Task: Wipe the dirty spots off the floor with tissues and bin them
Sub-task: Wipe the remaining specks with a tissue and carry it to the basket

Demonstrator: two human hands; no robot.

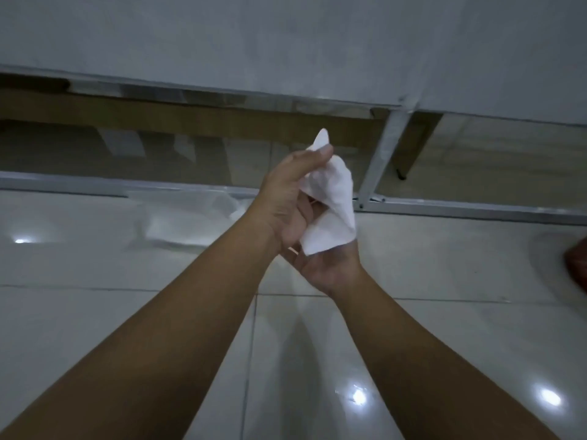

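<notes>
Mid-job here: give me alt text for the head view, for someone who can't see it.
The left hand pinches a crumpled white tissue over the palm-up right hand, whose fingers are hidden, above a glossy tiled floor. A metal-framed table stands behind.

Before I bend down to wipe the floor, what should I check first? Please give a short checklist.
1. Tissue held: ok, left hand pinches its top, right hand under it.
2. Tissue clean: ok, looks white.
3. Tissue folded flat: not ok, loosely crumpled.
4. Dirty spot found on floor: cannot tell.
5. Bin in sight: cannot tell, only a reddish thing cut off at the right edge.
</notes>
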